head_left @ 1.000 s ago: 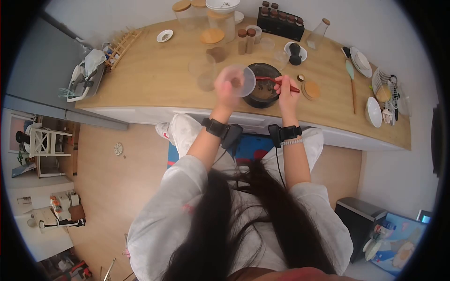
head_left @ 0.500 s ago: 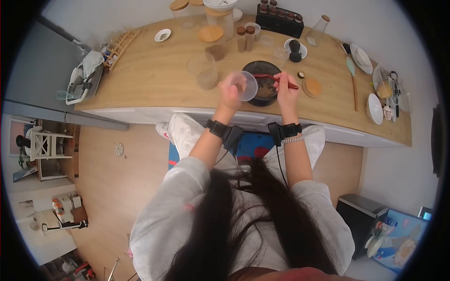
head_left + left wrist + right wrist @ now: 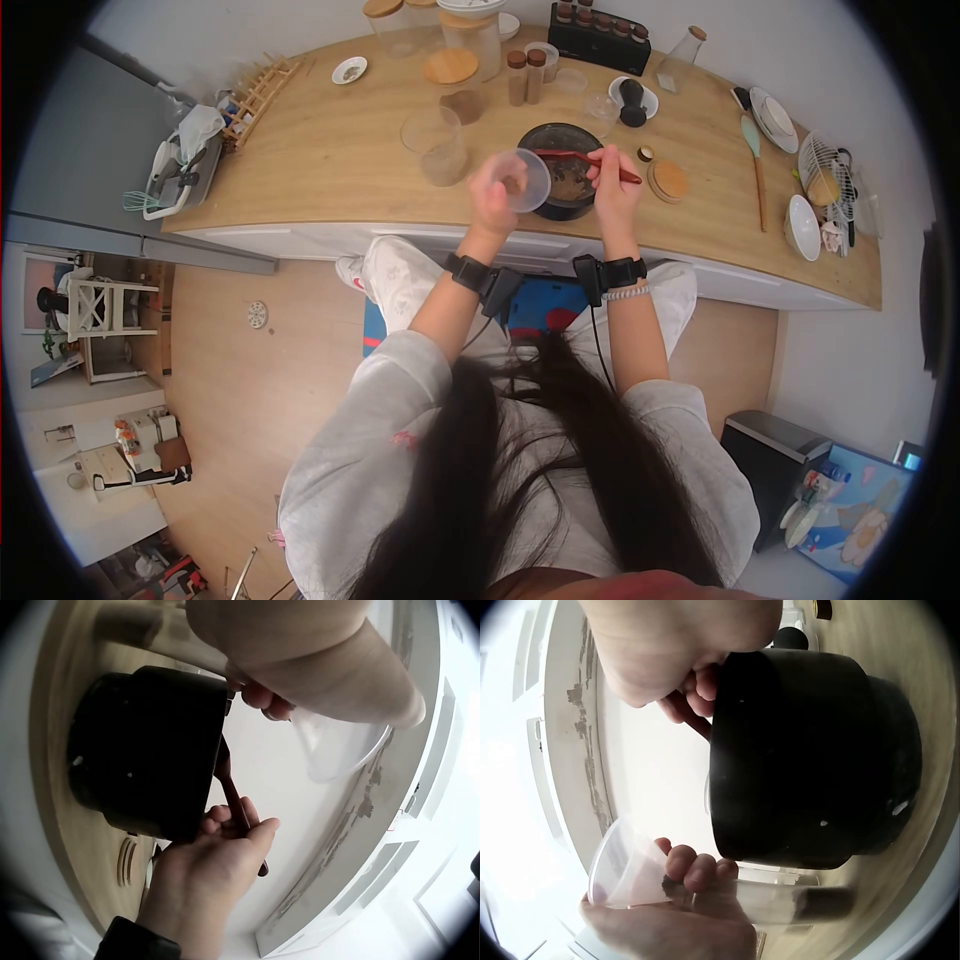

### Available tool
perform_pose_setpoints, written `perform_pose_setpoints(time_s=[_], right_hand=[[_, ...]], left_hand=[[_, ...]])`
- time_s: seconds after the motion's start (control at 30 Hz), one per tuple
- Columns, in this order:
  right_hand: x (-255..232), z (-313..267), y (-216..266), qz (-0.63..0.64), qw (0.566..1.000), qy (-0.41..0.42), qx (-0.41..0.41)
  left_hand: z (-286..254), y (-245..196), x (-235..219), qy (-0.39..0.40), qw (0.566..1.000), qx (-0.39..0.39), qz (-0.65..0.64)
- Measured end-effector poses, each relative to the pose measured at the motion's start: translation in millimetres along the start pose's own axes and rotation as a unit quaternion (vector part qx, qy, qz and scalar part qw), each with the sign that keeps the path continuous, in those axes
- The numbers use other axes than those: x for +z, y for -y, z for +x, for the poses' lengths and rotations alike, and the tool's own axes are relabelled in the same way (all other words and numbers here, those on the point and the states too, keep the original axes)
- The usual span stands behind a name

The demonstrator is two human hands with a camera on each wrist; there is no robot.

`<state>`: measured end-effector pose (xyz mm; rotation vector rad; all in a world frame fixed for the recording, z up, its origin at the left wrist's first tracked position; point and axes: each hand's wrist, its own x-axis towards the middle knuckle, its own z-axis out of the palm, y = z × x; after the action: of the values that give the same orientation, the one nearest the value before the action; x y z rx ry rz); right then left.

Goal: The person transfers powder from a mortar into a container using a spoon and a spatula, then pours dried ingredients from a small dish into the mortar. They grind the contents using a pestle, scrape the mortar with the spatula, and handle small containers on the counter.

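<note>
Left hand (image 3: 489,198) grasping clear plastic cup (image 3: 532,180), brown matter at bottom, held close by black pot (image 3: 565,210). Right hand (image 3: 616,187) pinching red utensil (image 3: 572,154), far end over pot's mouth. Pot on wooden surface (image 3: 300,170), near front edge.

From the head view's centre, a spice rack (image 3: 598,45) was seen at one o'clock, a spatula (image 3: 756,172) at two, a white chair (image 3: 92,301) at nine and a small dish (image 3: 350,70) at eleven.
</note>
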<state>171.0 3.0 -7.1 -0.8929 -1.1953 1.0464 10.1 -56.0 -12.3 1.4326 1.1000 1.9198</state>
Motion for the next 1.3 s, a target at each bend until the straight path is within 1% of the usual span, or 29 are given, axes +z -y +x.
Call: perform_pose_setpoints(time_s=[0.07,0.1,0.17,0.2,0.27,0.3,0.37,0.4,0.43,0.47,0.5,0.57,0.6,0.67,0.7,0.77,0.9,0.97,1.0,1.07,1.1,1.17,1.3], right_hand=[[0.1,-0.9,0.3,0.006,1.000,0.000,-0.007],[0.1,-1.7,0.7,0.006,1.000,-0.001,-0.007],[-0.6,-0.9,2.6,0.011,1.000,0.004,-0.005],[-1.1,0.0,3.8,0.011,1.000,0.003,-0.007],[-1.1,-1.4,5.2,0.003,1.000,0.006,0.011],[-1.7,-2.9,4.1,0.003,1.000,0.006,0.013],[-1.6,-0.9,2.3,0.008,1.000,0.008,0.004],[-1.1,-0.4,1.6,0.009,1.000,0.009,0.003],[-0.7,0.0,1.0,0.004,1.000,0.008,-0.001],[-0.8,0.3,1.1,-0.001,1.000,0.005,-0.004],[-0.7,1.9,1.7,0.001,1.000,0.003,-0.008],[-1.9,0.4,3.4,0.003,1.000,0.006,0.016],[-3.1,-1.5,4.1,0.001,1.000,0.005,0.018],[-2.8,0.4,6.9,0.018,1.000,0.020,0.013],[-2.5,1.5,5.8,0.018,1.000,0.021,0.012],[-1.8,1.0,3.0,0.023,1.000,0.014,0.008],[-1.5,3.9,3.2,0.024,1.000,0.011,-0.001],[-2.5,1.7,4.6,0.024,1.000,0.012,-0.004],[-3.2,-0.9,3.5,0.023,1.000,0.014,0.000],[-2.9,2.3,2.8,0.027,1.000,0.009,0.002],[-2.8,3.2,2.6,0.027,1.000,0.010,0.001],[-3.1,2.1,2.8,0.022,1.000,0.011,-0.005],[-3.4,0.8,5.0,0.029,0.999,0.014,0.003]], left_hand=[[0.2,6.8,1.6,-0.035,0.998,0.022,-0.042],[1.0,9.9,0.6,-0.034,0.998,0.022,-0.042],[5.9,9.8,0.3,-0.107,0.993,0.012,-0.046],[7.0,9.4,0.0,-0.106,0.993,0.014,-0.047],[11.7,-9.7,-0.4,-0.121,0.981,0.032,-0.148],[12.2,-18.5,-2.3,-0.121,0.981,0.029,-0.146],[15.6,-31.6,-6.1,-0.030,0.997,0.068,-0.004],[13.7,-21.8,-8.1,-0.030,0.997,0.069,-0.003],[9.8,-2.9,-10.8,-0.013,0.998,0.057,0.015],[8.2,4.8,-10.8,0.004,0.999,0.043,0.033],[7.5,12.6,-10.7,0.007,0.998,0.047,0.032],[6.0,13.3,-7.6,-0.039,0.998,0.009,-0.047],[3.2,13.8,-7.2,-0.039,0.998,0.006,-0.048],[5.6,7.9,-6.2,-0.074,0.995,0.043,-0.046],[5.7,8.4,-7.0,-0.075,0.995,0.043,-0.046],[3.8,7.9,-10.2,-0.047,0.998,0.028,-0.033],[6.2,1.1,-10.7,-0.041,0.998,0.039,-0.024],[0.9,-0.3,-11.3,-0.035,0.997,0.062,0.012],[-2.5,-1.1,-12.5,-0.037,0.998,0.059,0.014],[-0.6,-1.2,-13.0,-0.023,0.994,0.064,0.089],[0.3,1.3,-11.9,-0.024,0.994,0.064,0.088],[-0.7,6.7,-9.5,-0.089,0.994,0.051,-0.026],[-4.7,4.9,-12.5,-0.077,0.996,0.036,0.000]])
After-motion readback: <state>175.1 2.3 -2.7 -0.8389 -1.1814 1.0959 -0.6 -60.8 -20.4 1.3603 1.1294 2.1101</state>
